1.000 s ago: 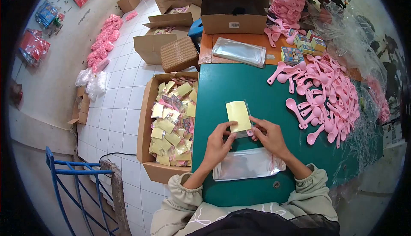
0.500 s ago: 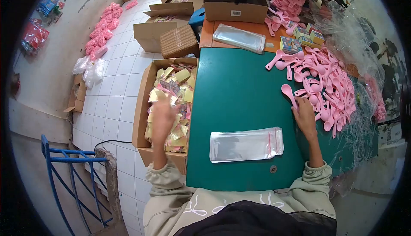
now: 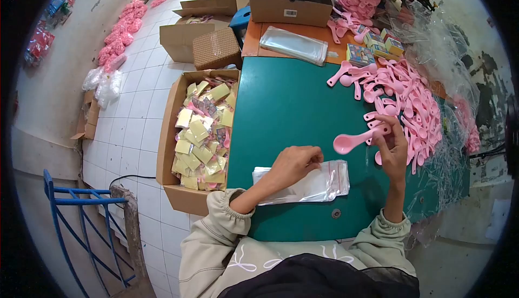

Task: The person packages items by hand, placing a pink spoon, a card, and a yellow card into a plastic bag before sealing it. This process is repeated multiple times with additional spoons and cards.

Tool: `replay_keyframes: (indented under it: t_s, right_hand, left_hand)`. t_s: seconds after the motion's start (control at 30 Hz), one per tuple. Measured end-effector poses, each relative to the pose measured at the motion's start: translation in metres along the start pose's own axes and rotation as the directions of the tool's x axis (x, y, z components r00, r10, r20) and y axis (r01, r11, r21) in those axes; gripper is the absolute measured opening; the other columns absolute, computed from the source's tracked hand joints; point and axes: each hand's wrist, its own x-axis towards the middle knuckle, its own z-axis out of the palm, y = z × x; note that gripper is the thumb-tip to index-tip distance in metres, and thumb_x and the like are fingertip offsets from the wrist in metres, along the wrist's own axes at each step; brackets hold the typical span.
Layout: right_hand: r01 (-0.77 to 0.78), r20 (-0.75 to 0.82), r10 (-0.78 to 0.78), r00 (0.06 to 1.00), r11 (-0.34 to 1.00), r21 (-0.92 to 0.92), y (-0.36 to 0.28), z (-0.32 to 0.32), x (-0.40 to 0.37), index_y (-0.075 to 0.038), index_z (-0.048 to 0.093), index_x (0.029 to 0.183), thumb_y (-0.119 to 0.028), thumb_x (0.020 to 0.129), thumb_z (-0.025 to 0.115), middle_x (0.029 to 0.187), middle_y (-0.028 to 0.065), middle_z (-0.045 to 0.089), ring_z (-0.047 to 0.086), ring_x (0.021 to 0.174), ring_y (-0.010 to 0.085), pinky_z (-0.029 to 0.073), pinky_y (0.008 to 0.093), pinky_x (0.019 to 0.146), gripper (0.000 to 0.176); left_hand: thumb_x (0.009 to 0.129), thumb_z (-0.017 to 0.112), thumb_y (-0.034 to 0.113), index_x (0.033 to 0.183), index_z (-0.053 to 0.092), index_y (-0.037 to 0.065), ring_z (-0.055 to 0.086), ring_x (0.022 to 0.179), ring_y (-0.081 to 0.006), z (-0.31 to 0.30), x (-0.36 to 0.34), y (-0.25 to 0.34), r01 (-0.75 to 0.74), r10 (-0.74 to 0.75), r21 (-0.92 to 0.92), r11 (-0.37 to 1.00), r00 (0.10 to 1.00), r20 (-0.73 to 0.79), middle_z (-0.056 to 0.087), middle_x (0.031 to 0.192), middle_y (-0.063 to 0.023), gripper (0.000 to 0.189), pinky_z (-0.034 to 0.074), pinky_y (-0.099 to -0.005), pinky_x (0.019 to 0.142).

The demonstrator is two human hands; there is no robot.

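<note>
In my right hand [image 3: 393,149] a pink scoop spoon [image 3: 354,139] is pinched by the handle, its round bowl pointing left above the table. Just beyond that hand lies a heap of similar pink spoons [image 3: 416,103]. My left hand [image 3: 294,165] is over a stack of clear plastic bags [image 3: 330,184], with its fingers curled in toward the thumb. Whatever may be between those fingertips is hidden. Part of the stack is covered by the left hand and forearm.
Left of the green table [image 3: 286,103] stands a carton [image 3: 168,152] full of packed pieces with yellow cards. More clear bags [image 3: 294,45], small colourful boxes [image 3: 360,54] and an open cardboard box [image 3: 292,11] sit at the back. Crumpled plastic wrap [image 3: 440,44] lies at the right.
My left hand has moved right, from above the carton to the bag stack. My right hand has lifted a spoon off the heap's edge, and its bowl has swung to the left.
</note>
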Motion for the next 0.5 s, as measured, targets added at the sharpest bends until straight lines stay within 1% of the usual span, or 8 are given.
replay_keyframes:
  t_s: [0.03,0.13,0.23,0.27,0.37,0.4,0.47,0.5]
  right_hand:
    - [0.018,-0.019,-0.017,1.000,0.999,0.050,-0.002,0.002,-0.001,-0.001,0.057,0.106,-0.001,0.086,0.056,0.088,-0.0001,0.051,0.050,0.072,0.0060,0.043,0.0192,0.064,0.021]
    - [-0.073,0.166,0.070,0.984,0.997,0.012,0.012,0.002,-0.005,-0.001,0.055,0.099,-0.003,0.081,0.062,0.080,0.0017,0.055,0.055,0.068,0.0087,0.045,0.0211,0.062,0.019]
    - [0.021,0.284,0.067,0.957,0.955,-0.294,0.015,0.007,-0.004,0.001,0.054,0.099,-0.003,0.080,0.063,0.073,0.0048,0.058,0.058,0.065,0.0117,0.046,0.0232,0.060,0.021]
    - [0.043,0.294,0.056,0.954,0.947,-0.319,0.014,0.007,-0.003,0.002,0.054,0.099,-0.003,0.078,0.063,0.071,0.0085,0.059,0.059,0.063,0.0134,0.046,0.0246,0.059,0.024]
    - [0.022,0.308,0.083,0.948,0.946,-0.323,0.012,0.004,-0.003,0.002,0.054,0.100,-0.003,0.081,0.062,0.073,0.0072,0.059,0.059,0.065,0.0123,0.046,0.0241,0.059,0.021]
    - [-0.015,0.233,0.086,0.969,0.957,-0.290,0.013,0.004,-0.003,0.002,0.054,0.100,-0.004,0.082,0.061,0.073,0.0069,0.059,0.059,0.065,0.0119,0.046,0.0236,0.059,0.020]
    - [-0.081,0.082,0.100,0.992,0.973,-0.216,0.015,0.005,-0.002,0.002,0.054,0.101,-0.005,0.086,0.059,0.074,0.0062,0.060,0.060,0.065,0.0110,0.047,0.0228,0.059,0.018]
    - [-0.068,0.012,0.072,0.997,0.982,-0.177,0.014,0.006,-0.002,0.002,0.054,0.102,-0.006,0.087,0.057,0.075,0.0059,0.060,0.060,0.065,0.0108,0.047,0.0223,0.059,0.017]
  left_hand:
    - [0.080,0.065,0.010,0.089,0.057,0.002,0.065,0.073,-0.0231,-0.002,0.000,0.000,0.016,-0.017,-0.038,0.999,1.000,-0.013,0.064,0.079,-0.0103,0.014,0.051,-0.0316,0.065]
    - [0.082,0.064,0.009,0.090,0.057,0.001,0.067,0.073,-0.0195,-0.008,-0.002,0.001,0.071,-0.075,-0.150,0.986,0.997,-0.021,0.067,0.078,-0.0096,0.013,0.052,-0.0291,0.065]
    - [0.086,0.061,0.010,0.092,0.054,0.000,0.067,0.076,-0.0156,-0.013,-0.004,0.000,0.063,-0.085,-0.220,0.974,0.992,-0.094,0.068,0.081,-0.0085,0.013,0.052,-0.0274,0.065]
    - [0.087,0.060,0.011,0.092,0.053,0.000,0.067,0.077,-0.0144,-0.014,-0.004,0.000,0.047,-0.079,-0.238,0.970,0.989,-0.128,0.068,0.083,-0.0080,0.013,0.052,-0.0268,0.065]
    - [0.088,0.057,0.009,0.094,0.048,0.000,0.067,0.076,-0.0187,-0.024,-0.003,0.000,0.066,-0.132,-0.304,0.950,0.970,-0.204,0.068,0.085,-0.0094,0.014,0.052,-0.0292,0.066]
    - [0.091,0.055,0.011,0.099,0.045,0.001,0.066,0.077,-0.0161,-0.027,-0.004,0.000,0.147,-0.222,-0.449,0.881,0.968,-0.120,0.067,0.086,-0.0090,0.016,0.052,-0.0274,0.066]
    - [0.091,0.055,0.010,0.102,0.043,0.003,0.064,0.079,-0.0139,-0.028,-0.006,-0.007,0.173,-0.234,-0.563,0.808,0.972,-0.038,0.067,0.087,-0.0098,0.018,0.051,-0.0256,0.066]
    - [0.091,0.054,0.009,0.104,0.042,0.003,0.063,0.080,-0.0127,-0.029,-0.005,-0.007,0.188,-0.235,-0.617,0.764,0.972,0.004,0.066,0.087,-0.0101,0.019,0.051,-0.0248,0.067]
